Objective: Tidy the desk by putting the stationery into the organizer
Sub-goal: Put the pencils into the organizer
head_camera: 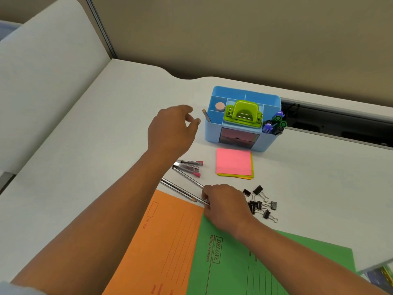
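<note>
A blue organizer [214, 128] stands on the white desk [106, 145]. It holds a green hole punch [243, 113], a pink eraser [219, 106], a pencil [206, 115] and several markers [274, 124]. My left hand [172, 128] hovers just left of the organizer, fingers loosely spread and holding nothing. My right hand [225, 204] pinches the near ends of two pencils [185, 188] lying on the desk. A pink-tipped metal stapler [189, 166] lies between my hands. Pink and yellow sticky notes [234, 163] lie in front of the organizer. Several black binder clips [261, 202] lie right of my right hand.
An orange folder [161, 248] and a green folder [265, 269] lie at the near edge under my right forearm. A cable gap [340, 120] runs along the back right of the desk. A partition wall stands behind.
</note>
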`<state>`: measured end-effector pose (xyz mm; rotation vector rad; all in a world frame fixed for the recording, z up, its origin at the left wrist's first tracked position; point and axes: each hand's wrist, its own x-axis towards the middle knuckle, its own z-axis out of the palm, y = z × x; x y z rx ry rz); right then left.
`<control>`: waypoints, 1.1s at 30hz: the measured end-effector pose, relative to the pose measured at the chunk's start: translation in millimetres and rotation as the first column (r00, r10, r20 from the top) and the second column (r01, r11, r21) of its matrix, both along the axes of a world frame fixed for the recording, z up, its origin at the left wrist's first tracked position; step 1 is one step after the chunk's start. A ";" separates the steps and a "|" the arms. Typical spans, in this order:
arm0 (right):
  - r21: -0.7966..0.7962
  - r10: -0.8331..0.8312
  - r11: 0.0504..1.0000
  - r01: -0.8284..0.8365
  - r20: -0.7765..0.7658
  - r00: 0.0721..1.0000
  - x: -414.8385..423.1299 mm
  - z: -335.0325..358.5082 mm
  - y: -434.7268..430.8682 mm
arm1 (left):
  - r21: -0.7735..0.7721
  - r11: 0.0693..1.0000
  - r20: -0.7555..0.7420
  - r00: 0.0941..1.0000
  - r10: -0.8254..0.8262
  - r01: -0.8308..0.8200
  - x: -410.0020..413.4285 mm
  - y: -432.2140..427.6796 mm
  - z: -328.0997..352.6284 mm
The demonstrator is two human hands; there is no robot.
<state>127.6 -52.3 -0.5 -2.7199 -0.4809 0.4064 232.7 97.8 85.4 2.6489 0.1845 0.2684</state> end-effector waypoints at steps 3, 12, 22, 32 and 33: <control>0.064 0.005 0.998 -0.004 -0.006 1.000 1.9 8.9 0.2 | -0.059 0.998 0.014 1.000 -0.003 0.003 -22.6 13.5 -10.8; 0.451 -0.134 0.886 0.106 0.030 0.990 1.0 51.5 -11.9 | -0.281 0.958 0.245 0.962 0.122 -0.050 -122.4 35.2 -50.1; 0.706 -0.291 0.707 0.046 0.231 0.928 29.9 157.3 -40.0 | -0.118 0.990 -0.056 0.995 -0.077 0.070 -158.9 21.9 -98.3; 0.605 -0.357 0.796 -0.018 0.493 0.793 75.7 205.2 -53.9 | 0.006 0.981 -0.173 0.967 -0.189 0.193 -131.9 17.7 -101.8; 0.574 -0.341 0.819 -0.014 0.505 0.793 80.7 202.0 -52.0 | 0.008 0.980 -0.175 0.965 -0.193 0.197 -131.2 17.3 -101.6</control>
